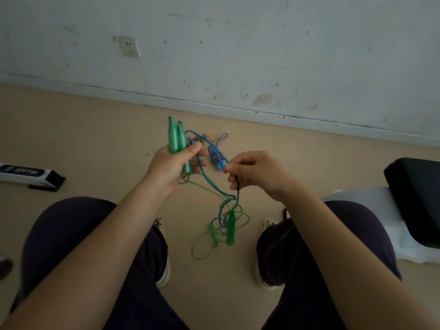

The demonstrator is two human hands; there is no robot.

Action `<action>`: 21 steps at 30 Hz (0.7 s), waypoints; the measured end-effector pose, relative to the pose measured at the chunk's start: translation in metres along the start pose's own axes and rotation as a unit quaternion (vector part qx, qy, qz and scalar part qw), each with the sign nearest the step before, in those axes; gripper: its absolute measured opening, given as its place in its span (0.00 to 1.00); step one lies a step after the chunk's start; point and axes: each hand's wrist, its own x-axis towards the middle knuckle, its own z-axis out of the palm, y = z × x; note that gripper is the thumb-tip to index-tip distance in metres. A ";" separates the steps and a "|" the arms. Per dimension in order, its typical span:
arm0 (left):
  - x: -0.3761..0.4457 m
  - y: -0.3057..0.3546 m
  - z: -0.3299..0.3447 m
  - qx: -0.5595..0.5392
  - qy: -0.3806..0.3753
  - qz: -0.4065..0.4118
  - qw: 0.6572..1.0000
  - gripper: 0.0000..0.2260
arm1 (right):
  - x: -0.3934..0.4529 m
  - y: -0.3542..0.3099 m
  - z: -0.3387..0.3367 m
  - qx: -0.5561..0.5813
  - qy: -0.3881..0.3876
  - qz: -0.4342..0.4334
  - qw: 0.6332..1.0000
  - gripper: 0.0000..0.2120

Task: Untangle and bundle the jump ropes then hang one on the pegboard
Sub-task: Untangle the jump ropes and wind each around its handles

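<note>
My left hand (170,166) grips two teal-green jump rope handles (176,138) that stand upright side by side above my fist. My right hand (253,173) pinches a blue cord (214,185) between thumb and fingers. Between the hands lies a bundled rope with blue handles (216,158), wrapped in blue-and-white braided cord, on the floor beyond. From both hands a tangle of blue and green cords (228,210) hangs down between my knees. Two more green handles (230,231) dangle in that tangle. No pegboard is in view.
I sit with knees apart over a beige floor (95,129) near a scuffed white wall (238,55) with a socket (129,46). A black-and-white box (28,175) lies on the floor at left. A black padded seat (416,186) on a white base stands at right.
</note>
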 end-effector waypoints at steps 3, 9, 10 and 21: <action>-0.004 -0.003 0.003 0.051 -0.052 -0.029 0.997 0.08 | 0.000 -0.002 0.000 0.051 0.042 -0.027 0.997 0.06; 0.006 0.002 -0.004 0.060 0.075 0.028 0.995 0.04 | 0.004 -0.005 -0.020 -0.046 0.196 -0.040 0.979 0.10; 0.007 0.003 -0.006 0.057 0.090 0.036 0.994 0.04 | 0.003 -0.005 -0.024 -0.057 0.201 -0.031 0.977 0.10; -0.012 -0.004 0.014 0.125 -0.094 -0.004 0.988 0.08 | -0.001 0.003 0.015 -0.014 -0.027 -0.021 0.999 0.08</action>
